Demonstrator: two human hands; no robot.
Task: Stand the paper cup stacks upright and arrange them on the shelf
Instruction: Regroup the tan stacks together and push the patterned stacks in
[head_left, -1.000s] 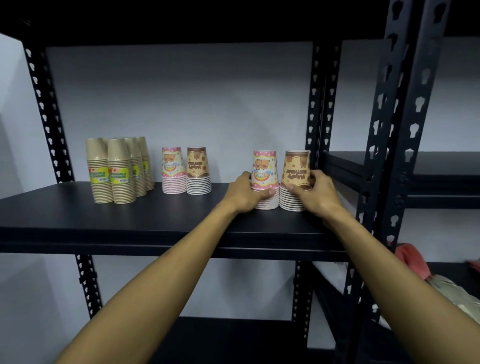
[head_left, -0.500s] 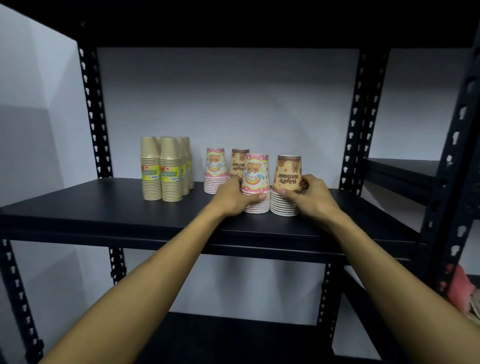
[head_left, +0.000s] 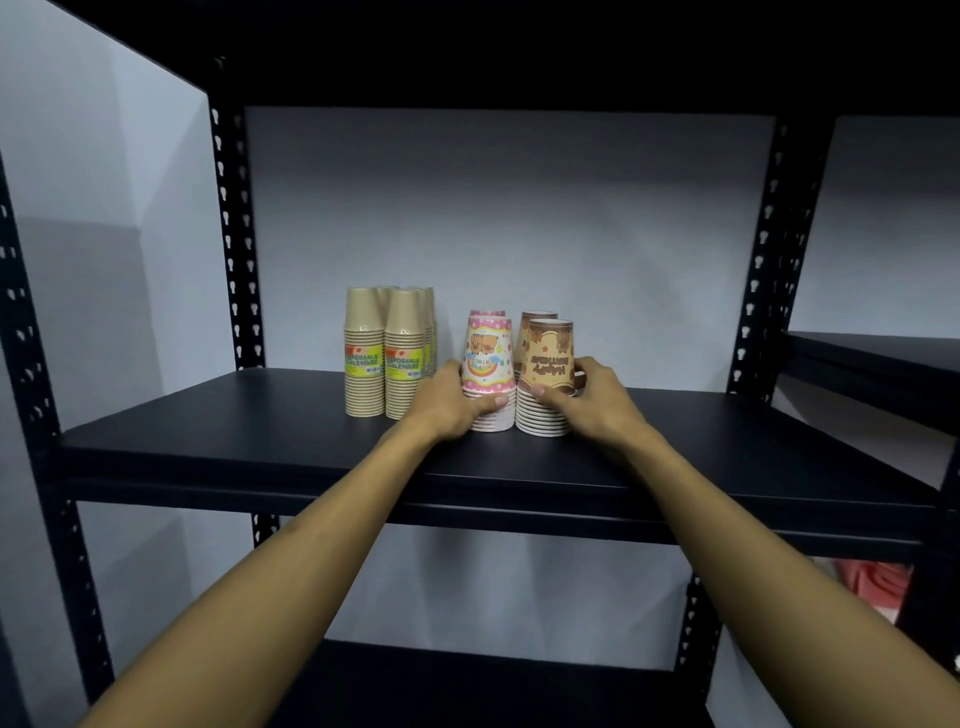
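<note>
Both hands are up on the black shelf (head_left: 260, 441), each wrapped round a stack of upturned paper cups. The left hand (head_left: 451, 404) grips the pink stack (head_left: 488, 374), thumb across its front; the right hand (head_left: 587, 397) grips the brown stack (head_left: 548, 376) the same way. The two stacks stand upright, side by side, nearly touching. Right behind them the tops of another pink stack (head_left: 485, 313) and another brown stack (head_left: 537, 315) peek over, mostly hidden. Just left stand the plain kraft stacks (head_left: 384, 353) with yellow labels, close to the left hand's knuckles. A second ago the held pair sat well to the right, near the rear upright (head_left: 769, 260); now it stands directly in front of its twins
</note>
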